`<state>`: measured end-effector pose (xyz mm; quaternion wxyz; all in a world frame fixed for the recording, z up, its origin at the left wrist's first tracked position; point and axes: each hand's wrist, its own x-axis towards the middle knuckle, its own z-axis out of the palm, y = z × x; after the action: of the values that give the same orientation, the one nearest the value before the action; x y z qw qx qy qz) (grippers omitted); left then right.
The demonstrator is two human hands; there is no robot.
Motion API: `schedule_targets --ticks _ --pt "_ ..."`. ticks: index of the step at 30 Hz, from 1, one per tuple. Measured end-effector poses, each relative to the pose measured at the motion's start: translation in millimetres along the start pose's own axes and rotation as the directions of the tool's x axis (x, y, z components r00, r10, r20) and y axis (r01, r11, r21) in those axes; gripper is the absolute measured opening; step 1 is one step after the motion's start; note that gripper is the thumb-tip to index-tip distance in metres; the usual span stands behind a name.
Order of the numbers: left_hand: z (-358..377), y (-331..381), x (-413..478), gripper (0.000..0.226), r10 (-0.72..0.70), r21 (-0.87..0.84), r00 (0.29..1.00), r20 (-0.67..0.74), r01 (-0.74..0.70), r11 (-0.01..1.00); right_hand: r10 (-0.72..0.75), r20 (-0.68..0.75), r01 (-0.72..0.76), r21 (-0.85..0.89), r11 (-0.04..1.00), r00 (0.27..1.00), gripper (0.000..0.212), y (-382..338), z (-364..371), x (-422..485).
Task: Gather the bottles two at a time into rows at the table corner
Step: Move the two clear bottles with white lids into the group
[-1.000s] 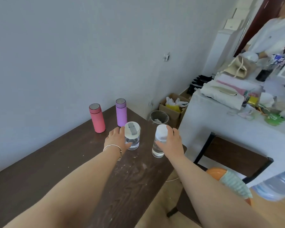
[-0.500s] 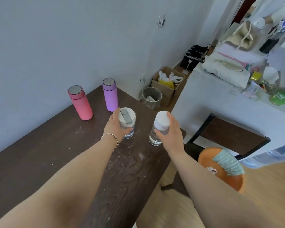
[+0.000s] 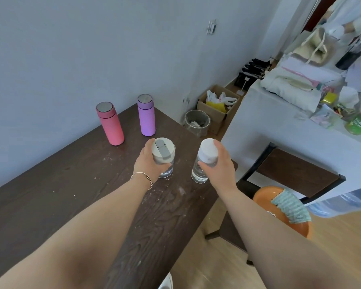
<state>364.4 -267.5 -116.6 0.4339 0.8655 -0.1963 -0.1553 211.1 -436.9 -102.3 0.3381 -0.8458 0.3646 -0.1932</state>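
Two flasks stand upright by the wall at the far corner of the dark wooden table (image 3: pixel 71 184): a pink flask (image 3: pixel 111 125) on the left and a purple flask (image 3: pixel 146 115) to its right. In front of them my left hand (image 3: pixel 149 163) is wrapped around a clear bottle with a beige flip lid (image 3: pixel 163 152), which rests on the table. My right hand (image 3: pixel 218 163) grips a clear bottle with a white cap (image 3: pixel 204 155) near the table's right edge, its base on the wood.
Past the table's far end sit a clear waste bin (image 3: pixel 197 123) and a cardboard box (image 3: pixel 216 107) on the floor. A white cluttered table (image 3: pixel 279 122) stands to the right. An orange stool with a cloth (image 3: pixel 283 207) is beside my right arm.
The camera has tilted down and moved closer. Both hands stay closed on the two clear bottles, which remain in about the same spots on the table.
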Motion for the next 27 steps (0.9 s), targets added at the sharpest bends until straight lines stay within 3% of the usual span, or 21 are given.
schedule_targets --ticks 10,27 --pt "-28.3 6.6 -84.0 0.086 -0.055 0.013 0.990 -0.127 0.057 0.998 -0.114 0.045 0.113 0.028 0.993 0.992 0.097 -18.2 -26.5 -44.2" --pt "-61.6 0.7 -311.2 0.097 -0.244 -0.066 0.887 -0.391 0.238 0.969 -0.278 0.339 0.214 0.216 0.953 0.899 0.095 -35.7 -71.5 -182.2"
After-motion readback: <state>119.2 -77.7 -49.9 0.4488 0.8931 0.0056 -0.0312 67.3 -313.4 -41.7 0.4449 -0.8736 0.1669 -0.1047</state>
